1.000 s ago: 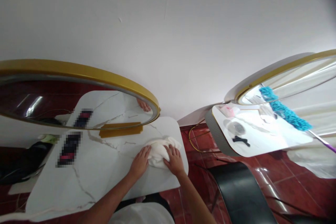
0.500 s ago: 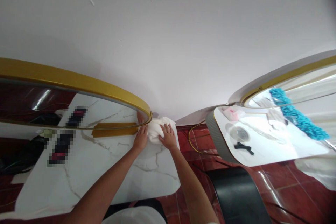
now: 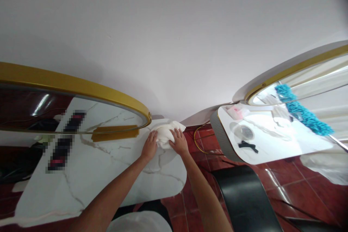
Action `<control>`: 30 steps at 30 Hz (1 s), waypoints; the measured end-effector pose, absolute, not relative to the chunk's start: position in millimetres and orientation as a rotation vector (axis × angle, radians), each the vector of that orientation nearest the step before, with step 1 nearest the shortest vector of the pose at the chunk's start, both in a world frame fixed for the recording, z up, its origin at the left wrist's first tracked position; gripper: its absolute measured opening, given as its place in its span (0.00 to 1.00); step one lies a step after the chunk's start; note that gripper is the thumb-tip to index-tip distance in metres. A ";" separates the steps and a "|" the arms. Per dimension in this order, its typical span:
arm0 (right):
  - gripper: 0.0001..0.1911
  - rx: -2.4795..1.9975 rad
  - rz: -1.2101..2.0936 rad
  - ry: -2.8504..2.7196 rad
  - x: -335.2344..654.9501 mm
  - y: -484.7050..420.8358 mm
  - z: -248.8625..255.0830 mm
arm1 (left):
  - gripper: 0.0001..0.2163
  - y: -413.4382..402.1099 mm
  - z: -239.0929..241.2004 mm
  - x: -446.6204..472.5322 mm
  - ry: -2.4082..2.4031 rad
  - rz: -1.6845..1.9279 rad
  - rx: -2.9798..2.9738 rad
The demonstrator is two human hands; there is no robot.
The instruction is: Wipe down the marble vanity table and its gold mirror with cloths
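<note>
A bunched white cloth (image 3: pixel 166 133) lies at the far right corner of the white marble table (image 3: pixel 108 174), close to the wall. My left hand (image 3: pixel 149 146) presses on the cloth's left side with its fingers together. My right hand (image 3: pixel 179 141) presses on its right side, fingers curled over the fabric. Both forearms reach up from the bottom of the view. Just left of the cloth stands the gold-framed oval mirror (image 3: pixel 81 88) on its gold base (image 3: pixel 114 133).
A blurred dark object (image 3: pixel 62 148) lies on the table's left part. A second white table (image 3: pixel 272 137) with a mirror, small items and a blue duster (image 3: pixel 301 112) is on the right. A black chair (image 3: pixel 244 195) stands between them on red tile floor.
Both hands pushed the cloth from the table's near right part away to the far corner by the mirror, then shifted it slightly right along the back edge.
</note>
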State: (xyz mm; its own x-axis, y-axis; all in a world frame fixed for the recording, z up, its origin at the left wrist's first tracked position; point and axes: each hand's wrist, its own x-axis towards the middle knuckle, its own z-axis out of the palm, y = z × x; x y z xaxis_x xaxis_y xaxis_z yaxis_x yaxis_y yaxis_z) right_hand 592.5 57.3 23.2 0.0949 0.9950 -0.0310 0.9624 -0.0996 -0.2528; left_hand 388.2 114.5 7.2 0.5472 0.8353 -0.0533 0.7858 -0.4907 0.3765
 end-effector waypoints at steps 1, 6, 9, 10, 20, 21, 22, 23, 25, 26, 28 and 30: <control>0.34 -2.203 0.292 -1.980 592.1 50.8 22.7 | 0.31 108.5 8.5 387.3 1.316 0.194 2.436; 0.35 -2.208 0.305 -1.971 583.8 4.7 20.1 | 0.30 70.2 14.9 370.7 1.233 0.163 2.476; 0.36 -2.207 0.328 -1.969 574.1 -35.7 18.7 | 0.30 39.8 17.1 352.3 1.168 0.103 2.479; 0.36 -2.206 0.342 -1.968 570.4 -51.2 18.2 | 0.30 28.7 17.1 345.6 1.135 0.082 2.477; 0.34 -2.298 0.419 -1.813 528.6 -173.7 6.3 | 0.33 -48.9 7.5 304.8 0.862 -0.084 2.422; 0.34 -2.322 0.411 -1.793 525.4 -176.1 4.9 | 0.34 -49.1 8.7 304.1 0.849 -0.085 2.414; 0.34 -2.345 0.402 -1.778 522.8 -177.1 3.7 | 0.34 -48.2 10.4 303.5 0.836 -0.085 2.407; 0.34 -2.364 0.391 -1.770 520.7 -176.9 2.7 | 0.34 -46.6 12.2 302.9 0.824 -0.084 2.400; 0.34 -2.386 0.373 -1.780 517.8 -174.6 1.3 | 0.34 -42.1 16.0 300.3 0.799 -0.084 2.386; 0.33 -2.390 0.367 -1.799 516.5 -173.1 0.9 | 0.34 -39.9 17.5 298.0 0.789 -0.087 2.379; 0.33 -2.391 0.364 -1.851 512.4 -169.7 0.9 | 0.34 -36.2 19.9 290.3 0.784 -0.099 2.362; 0.33 -2.394 0.371 -1.907 504.1 -165.4 1.3 | 0.34 -33.6 21.4 277.7 0.792 -0.113 2.337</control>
